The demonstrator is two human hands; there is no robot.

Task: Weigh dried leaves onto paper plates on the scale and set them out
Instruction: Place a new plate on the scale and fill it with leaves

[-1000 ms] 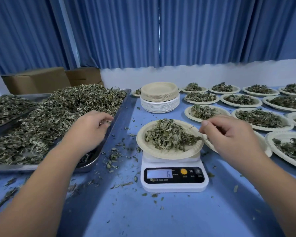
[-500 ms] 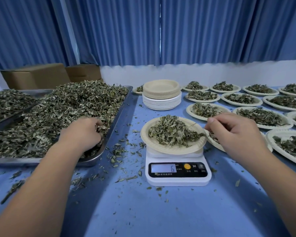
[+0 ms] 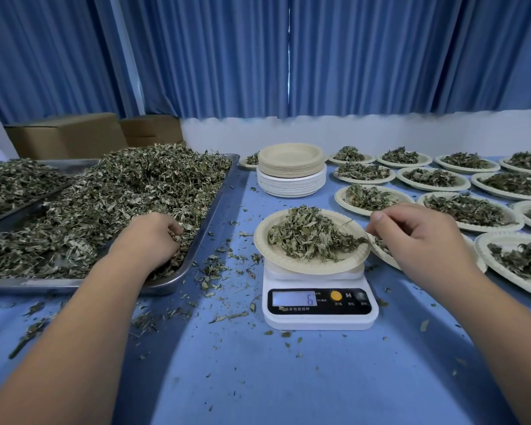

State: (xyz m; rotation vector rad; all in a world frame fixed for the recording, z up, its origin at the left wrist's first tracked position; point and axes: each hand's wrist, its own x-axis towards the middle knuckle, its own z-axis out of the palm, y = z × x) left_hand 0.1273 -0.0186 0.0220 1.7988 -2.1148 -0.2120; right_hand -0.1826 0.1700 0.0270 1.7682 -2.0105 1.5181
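The paper plate (image 3: 311, 259) sits centred on the scale (image 3: 319, 314), carrying a loose mound of dried leaves (image 3: 310, 234). The display (image 3: 295, 299) shows a 6. The step looks like trimming the portion to its target weight, so work in small pinches: add or lift only a few flakes, take the hand clear of the plate, and let the reading settle before judging. Any touch on the rim would probably falsify the number.

The right hand (image 3: 420, 237) hovers just right of the scale at the plate's edge, thumb pressed against curled fingers in a pinch. Whether a scrap lies between them I cannot tell. Left of the scale, the left hand (image 3: 149, 240) is dug into the loose leaves (image 3: 120, 204), fingers curled round a clump.

The leaves are crisp, curled and grey-green, threaded with thin stems. They should weigh almost nothing and crumble easily, so a gentle grip will spill less. The plate is pale pressed fibre, shallow, with a broad flat rim, and may tip if loaded off-centre. The scale is smooth white plastic with a black front panel.

The loose leaves fill a shiny steel tray (image 3: 196, 250) with a raised lip. Crumbs (image 3: 215, 271) litter the blue tablecloth (image 3: 288, 378) between tray and scale. Behind the scale stands a stack of empty plates (image 3: 290, 170), beige over white. Right of and behind the scale, filled plates (image 3: 466, 210) lie in rows
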